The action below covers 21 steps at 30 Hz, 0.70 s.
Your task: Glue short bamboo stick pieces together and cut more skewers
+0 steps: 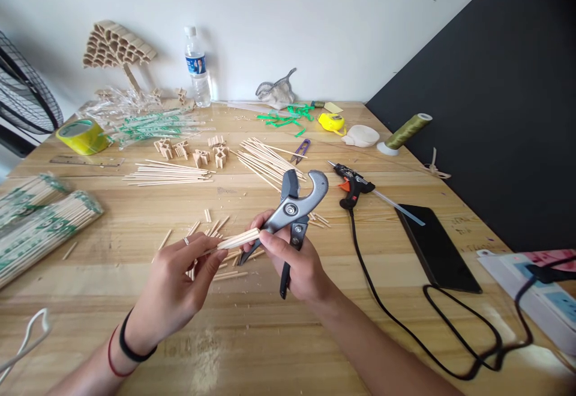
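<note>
My left hand (177,279) pinches a small bundle of thin wooden sticks (237,240) between thumb and fingers. My right hand (306,267) is closed around a grey pipe cutter (281,213) with black handles, its curved jaw pointing up and away from me. The right thumb and fingertips meet the far ends of the bundle, beside the cutter. The cutter's blade stands apart from its hook, and the sticks are not between them. Below the hands lie short cut sticks (230,276), partly hidden by the fingers.
Long sticks (168,173) and small stick blocks (201,158) lie beyond my hands. Packaged sticks (54,228) are at left. A glue gun (353,185), its black cord, a phone (436,246) and a power strip (531,294) occupy the right. A bottle (197,69) stands by the wall.
</note>
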### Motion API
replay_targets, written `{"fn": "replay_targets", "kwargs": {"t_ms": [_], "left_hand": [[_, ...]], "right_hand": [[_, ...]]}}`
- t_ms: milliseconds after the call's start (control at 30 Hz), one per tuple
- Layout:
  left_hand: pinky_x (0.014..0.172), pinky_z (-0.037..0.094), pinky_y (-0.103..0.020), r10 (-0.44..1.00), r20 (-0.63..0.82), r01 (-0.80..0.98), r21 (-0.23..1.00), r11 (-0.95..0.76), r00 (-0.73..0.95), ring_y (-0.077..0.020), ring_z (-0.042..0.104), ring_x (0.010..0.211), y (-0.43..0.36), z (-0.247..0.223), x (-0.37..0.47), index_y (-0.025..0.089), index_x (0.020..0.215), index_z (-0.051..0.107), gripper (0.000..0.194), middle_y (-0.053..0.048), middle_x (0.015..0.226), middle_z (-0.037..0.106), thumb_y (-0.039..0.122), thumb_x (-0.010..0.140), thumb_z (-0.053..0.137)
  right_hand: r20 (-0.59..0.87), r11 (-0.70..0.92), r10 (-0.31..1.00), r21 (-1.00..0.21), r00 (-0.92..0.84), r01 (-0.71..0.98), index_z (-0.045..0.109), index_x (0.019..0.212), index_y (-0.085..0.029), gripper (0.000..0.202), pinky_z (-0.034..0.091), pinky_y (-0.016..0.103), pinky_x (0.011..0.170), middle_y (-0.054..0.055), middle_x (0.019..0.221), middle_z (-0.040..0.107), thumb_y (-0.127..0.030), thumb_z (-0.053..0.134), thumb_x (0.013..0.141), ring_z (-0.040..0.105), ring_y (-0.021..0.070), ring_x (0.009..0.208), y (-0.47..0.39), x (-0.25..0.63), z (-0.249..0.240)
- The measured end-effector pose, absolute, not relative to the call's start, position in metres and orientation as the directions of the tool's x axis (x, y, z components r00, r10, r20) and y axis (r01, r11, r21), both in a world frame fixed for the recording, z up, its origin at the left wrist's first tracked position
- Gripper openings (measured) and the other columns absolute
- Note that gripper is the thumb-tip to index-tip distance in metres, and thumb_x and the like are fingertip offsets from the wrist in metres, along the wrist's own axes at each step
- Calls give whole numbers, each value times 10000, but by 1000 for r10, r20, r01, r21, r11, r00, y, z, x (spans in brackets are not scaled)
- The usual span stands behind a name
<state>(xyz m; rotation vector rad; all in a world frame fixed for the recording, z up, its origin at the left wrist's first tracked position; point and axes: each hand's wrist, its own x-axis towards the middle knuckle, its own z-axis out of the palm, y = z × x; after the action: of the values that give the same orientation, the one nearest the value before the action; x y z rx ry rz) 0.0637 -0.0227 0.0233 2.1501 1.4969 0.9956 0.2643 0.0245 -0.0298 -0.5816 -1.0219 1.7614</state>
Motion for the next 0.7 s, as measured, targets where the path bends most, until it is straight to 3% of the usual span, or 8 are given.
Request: {"fn": "replay_targets", "kwargs": {"t_ms": [700], "left_hand": [[510, 380, -208, 919, 331, 685, 621, -382, 213, -98, 513, 519, -22, 22, 63, 170, 862, 719, 191, 45, 609, 584, 165, 1007, 595]], "right_hand": [[66, -205, 886, -832, -459, -515, 675, 1089, -230, 286, 521, 386, 893, 16, 925, 666, -422, 803, 920, 681, 218, 900, 26, 266, -28]]}}
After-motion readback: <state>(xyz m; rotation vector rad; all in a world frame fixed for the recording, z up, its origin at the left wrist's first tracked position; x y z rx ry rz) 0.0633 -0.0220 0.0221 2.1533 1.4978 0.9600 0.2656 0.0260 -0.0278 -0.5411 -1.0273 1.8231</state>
